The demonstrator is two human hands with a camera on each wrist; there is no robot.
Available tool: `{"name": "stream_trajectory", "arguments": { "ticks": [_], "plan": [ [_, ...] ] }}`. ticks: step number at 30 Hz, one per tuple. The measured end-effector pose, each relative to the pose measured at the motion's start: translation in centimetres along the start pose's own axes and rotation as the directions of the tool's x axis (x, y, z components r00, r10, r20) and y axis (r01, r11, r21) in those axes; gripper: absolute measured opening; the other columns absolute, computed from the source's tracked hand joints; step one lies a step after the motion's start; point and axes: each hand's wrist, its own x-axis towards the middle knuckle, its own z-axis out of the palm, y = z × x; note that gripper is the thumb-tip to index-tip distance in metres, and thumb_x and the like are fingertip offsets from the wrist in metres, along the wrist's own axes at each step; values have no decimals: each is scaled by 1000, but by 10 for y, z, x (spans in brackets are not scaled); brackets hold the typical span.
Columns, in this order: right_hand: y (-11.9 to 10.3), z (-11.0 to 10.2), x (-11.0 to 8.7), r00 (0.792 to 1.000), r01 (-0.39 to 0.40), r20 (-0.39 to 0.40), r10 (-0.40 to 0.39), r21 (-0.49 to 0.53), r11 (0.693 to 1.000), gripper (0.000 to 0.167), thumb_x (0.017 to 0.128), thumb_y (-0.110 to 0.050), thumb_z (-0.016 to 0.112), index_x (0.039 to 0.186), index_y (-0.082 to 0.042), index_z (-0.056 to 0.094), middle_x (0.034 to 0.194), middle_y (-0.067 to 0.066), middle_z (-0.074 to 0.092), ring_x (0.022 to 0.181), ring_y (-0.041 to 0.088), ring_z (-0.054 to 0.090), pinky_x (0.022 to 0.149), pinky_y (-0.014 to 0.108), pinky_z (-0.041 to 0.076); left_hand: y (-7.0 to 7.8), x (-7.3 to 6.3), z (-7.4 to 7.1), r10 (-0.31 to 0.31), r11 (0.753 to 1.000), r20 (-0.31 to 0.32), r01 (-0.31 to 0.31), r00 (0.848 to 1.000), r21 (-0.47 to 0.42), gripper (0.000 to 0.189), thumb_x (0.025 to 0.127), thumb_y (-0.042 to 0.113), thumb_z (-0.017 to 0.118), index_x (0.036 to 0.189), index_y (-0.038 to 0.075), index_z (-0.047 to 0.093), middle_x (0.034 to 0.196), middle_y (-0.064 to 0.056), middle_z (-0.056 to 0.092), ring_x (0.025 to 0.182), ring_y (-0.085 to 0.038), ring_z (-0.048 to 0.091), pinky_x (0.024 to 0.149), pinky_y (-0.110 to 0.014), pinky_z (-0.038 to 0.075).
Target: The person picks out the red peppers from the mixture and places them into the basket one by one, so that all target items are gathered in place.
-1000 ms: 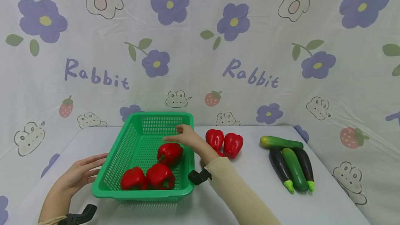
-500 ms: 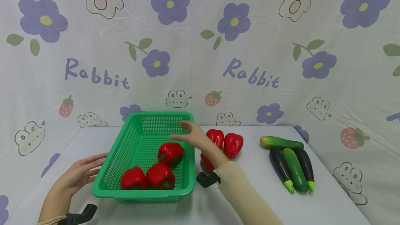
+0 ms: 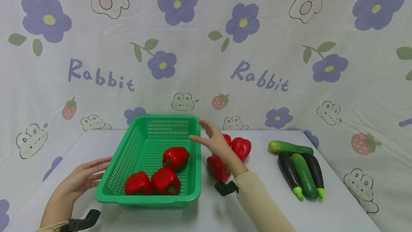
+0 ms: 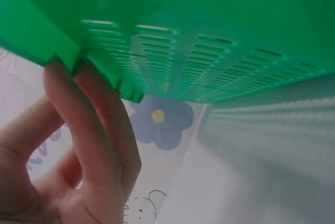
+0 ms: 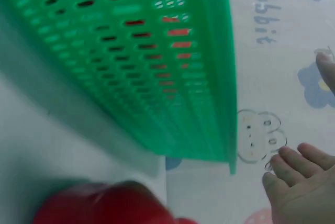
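Observation:
A green slotted plastic basket [image 3: 107, 174] stands left of the table's middle. Inside it lie three red bell peppers, one toward the right side [image 3: 175, 158] and two near the front wall. My left hand [image 3: 82, 179] is at the basket's left side, its fingertips touching the rim's underside in the left wrist view [image 4: 91, 130]. Empty, with thumb and fingers spread, my right hand [image 3: 214, 139] hovers beside the basket's right rim. Below and right of it, three more bell peppers rest on the table: a near one [image 3: 219, 167], a right one [image 3: 241, 149], and one mostly hidden behind the hand.
On the right of the white table [image 3: 257, 189] lie two green cucumber-like vegetables [image 3: 304, 175] and two dark eggplants [image 3: 288, 174], grouped together. A patterned cloth [image 3: 199, 46] hangs along the table's back edge.
My right hand has moved right, from above the inside of the basket to beyond its right rim, uncovering the near pepper on the table. The left hand stays in place.

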Motion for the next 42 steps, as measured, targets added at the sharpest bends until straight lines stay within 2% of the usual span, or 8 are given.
{"name": "stream_trajectory", "arguments": {
  "ticks": [7,10,15,19,26,32,36,42],
  "plan": [
    [20,-15,-1,996,30,-90,-25,55,998,78,84,-35,76,150,-22,36,155,-1,39,148,23,31,114,49,34,-1,0,1,-7,1000,-8,7,1000,4,33,99,33,57,131,30,61,108,27,64,110,-9,61,91,-36,54],
    [29,-22,-3,992,36,-126,-30,48,998,78,85,-34,75,150,-21,35,155,0,39,147,24,32,113,48,35,0,0,1,-12,1000,-12,12,1000,3,32,98,33,57,130,30,61,108,26,64,110,-10,61,91,-37,54],
    [27,-34,-12,988,-5,-151,14,61,998,77,88,-29,73,152,-16,31,158,6,34,149,28,29,114,49,33,0,-1,0,-6,1000,1,6,1000,7,31,99,33,56,130,32,62,108,27,64,110,-9,62,91,-36,54],
    [37,-41,-14,983,-42,-174,54,71,997,76,89,-29,72,152,-17,31,159,6,33,150,28,26,115,51,30,1,0,0,-3,1000,5,3,1000,1,30,99,32,57,128,32,62,107,27,64,108,-7,62,91,-35,54],
    [67,-52,-12,950,-80,-300,87,35,996,80,86,-39,74,152,-20,32,158,5,34,150,26,26,114,53,32,1,-1,-1,8,1000,25,-7,1000,-16,26,99,31,56,124,35,64,107,28,65,104,-4,62,88,-32,54],
    [84,-61,-14,913,-138,-387,130,7,990,83,86,-38,73,154,-20,28,160,9,27,149,32,23,111,56,36,0,-1,-1,9,1000,34,-8,999,-25,24,100,31,55,121,37,65,107,28,65,103,-3,63,88,-32,54],
    [93,-64,-17,889,-190,-415,195,52,980,85,85,-37,74,154,-22,26,159,11,27,145,36,27,108,56,39,0,-1,-1,10,1000,32,-10,999,-23,24,99,31,56,120,38,65,107,28,65,103,-3,63,88,-32,54],
    [108,-65,-21,878,-210,-425,219,68,975,91,86,-33,75,156,-17,19,161,14,22,148,37,22,110,55,36,0,0,-1,10,1000,22,-9,1000,-23,24,99,32,57,120,38,65,106,28,65,103,-3,63,88,-32,54]
  ]
}}
